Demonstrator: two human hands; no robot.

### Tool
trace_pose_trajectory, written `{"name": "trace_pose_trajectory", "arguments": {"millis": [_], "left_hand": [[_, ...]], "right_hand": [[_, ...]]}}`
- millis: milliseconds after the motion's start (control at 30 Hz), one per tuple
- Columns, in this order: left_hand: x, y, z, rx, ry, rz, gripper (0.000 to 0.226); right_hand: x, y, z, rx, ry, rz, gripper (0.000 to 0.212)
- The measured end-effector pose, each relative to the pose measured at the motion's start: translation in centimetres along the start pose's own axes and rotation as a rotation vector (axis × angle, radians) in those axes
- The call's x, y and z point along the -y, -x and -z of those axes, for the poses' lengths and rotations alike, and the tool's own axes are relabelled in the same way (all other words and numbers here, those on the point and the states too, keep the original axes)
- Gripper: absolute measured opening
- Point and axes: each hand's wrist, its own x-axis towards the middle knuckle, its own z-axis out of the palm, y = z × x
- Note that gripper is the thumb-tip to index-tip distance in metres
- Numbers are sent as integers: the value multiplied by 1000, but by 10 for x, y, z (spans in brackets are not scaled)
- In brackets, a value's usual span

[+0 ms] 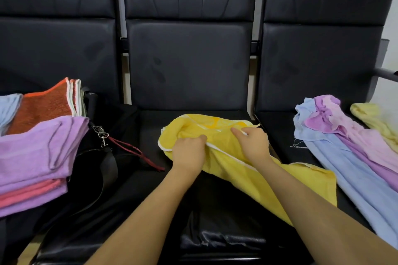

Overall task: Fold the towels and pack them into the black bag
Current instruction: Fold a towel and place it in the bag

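A yellow towel (226, 146) with a white edge lies crumpled on the middle black seat (215, 196). My left hand (188, 153) pinches its white hem at the left. My right hand (253, 144) grips the same hem a little to the right. The black bag (94, 170) lies at the left, with a strap, a metal clasp and a dark red cord. Folded towels (41, 146) in purple, pink, orange and light blue are stacked at the far left, on or beside the bag.
Unfolded towels lie on the right seat: a light blue one (353, 170), a purple-pink one (349, 133) over it and a pale yellow one (374, 120) at the far right. Black chair backrests (189, 60) stand behind. A metal armrest (385, 71) juts out at the right.
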Motion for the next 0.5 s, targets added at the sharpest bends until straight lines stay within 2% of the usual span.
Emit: {"name": "trace_pose_trajectory", "arguments": {"millis": [67,167,267,333,400,467,500], "left_hand": [[6,-6,8,-31,272,218,38],[16,-8,21,-212,612,406,32],[24,-9,29,-291,831,574,25],[29,-7,32,-346,890,630,32],[34,-4,36,-391,865,596,33],[34,2,42,-385,816,566,21],[35,4,44,-363,793,575,25]], "right_hand": [[8,1,7,-46,-127,1,39],[23,4,16,-83,-295,14,26],[30,5,22,-66,-395,6,19],[34,6,25,-26,-465,-26,18],[35,8,28,10,-494,-45,21],[35,11,30,33,-477,-46,31],[36,14,31,50,-468,-48,37]]}}
